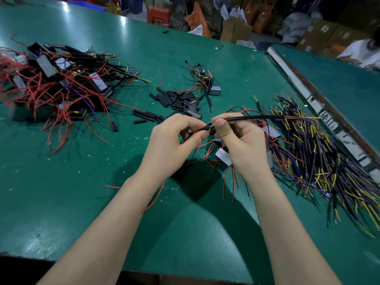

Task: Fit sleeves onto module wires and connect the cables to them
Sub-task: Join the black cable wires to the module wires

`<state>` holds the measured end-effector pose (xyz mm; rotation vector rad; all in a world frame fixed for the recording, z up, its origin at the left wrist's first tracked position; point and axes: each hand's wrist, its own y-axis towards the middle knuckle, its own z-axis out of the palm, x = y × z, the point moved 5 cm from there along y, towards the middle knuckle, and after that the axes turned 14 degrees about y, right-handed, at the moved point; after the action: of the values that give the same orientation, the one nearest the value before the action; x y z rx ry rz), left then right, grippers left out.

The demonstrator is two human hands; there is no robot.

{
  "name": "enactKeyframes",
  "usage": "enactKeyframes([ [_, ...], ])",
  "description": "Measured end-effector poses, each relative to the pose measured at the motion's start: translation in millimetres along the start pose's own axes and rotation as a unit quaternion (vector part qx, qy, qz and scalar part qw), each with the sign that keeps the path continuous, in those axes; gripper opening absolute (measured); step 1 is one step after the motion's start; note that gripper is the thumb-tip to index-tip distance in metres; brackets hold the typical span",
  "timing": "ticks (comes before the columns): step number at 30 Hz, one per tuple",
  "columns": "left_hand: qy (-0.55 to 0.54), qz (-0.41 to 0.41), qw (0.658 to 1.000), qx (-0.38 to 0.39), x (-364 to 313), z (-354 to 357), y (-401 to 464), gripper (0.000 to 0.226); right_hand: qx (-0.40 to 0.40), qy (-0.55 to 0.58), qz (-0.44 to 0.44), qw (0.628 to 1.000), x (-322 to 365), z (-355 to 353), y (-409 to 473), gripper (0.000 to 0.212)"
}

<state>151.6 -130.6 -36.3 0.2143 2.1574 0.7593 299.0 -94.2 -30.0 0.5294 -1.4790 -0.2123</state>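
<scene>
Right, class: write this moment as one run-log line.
step: joining cable to module wires | left hand: pinches wire ends | right hand: holds black cable | sleeves: loose on table

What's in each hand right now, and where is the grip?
The right hand pinches the black cable near its stripped end. The left hand pinches a black sleeve on the module wires.

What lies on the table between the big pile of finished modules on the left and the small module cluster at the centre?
In the head view, loose black sleeves lie scattered there, with one stray red wire on the green table.
</scene>
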Motion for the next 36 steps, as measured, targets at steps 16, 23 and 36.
enactKeyframes([
  [16,-0.029,-0.005,0.999,-0.016,-1.9,-0.1,-2.7,0.014,-0.015,0.004,-0.006,1.0,2.6,3.0,-2.5,0.005],
  [23,-0.006,-0.034,0.999,0.003,3.7,1.2,-0.9,0.011,-0.013,-0.096,-0.028,0.995,4.9,-0.4,-2.5,0.011],
  [36,0.019,-0.03,0.999,-0.008,1.3,1.2,-1.5,0.013,-0.044,-0.028,-0.026,0.998,1.3,0.3,-2.1,0.007],
])
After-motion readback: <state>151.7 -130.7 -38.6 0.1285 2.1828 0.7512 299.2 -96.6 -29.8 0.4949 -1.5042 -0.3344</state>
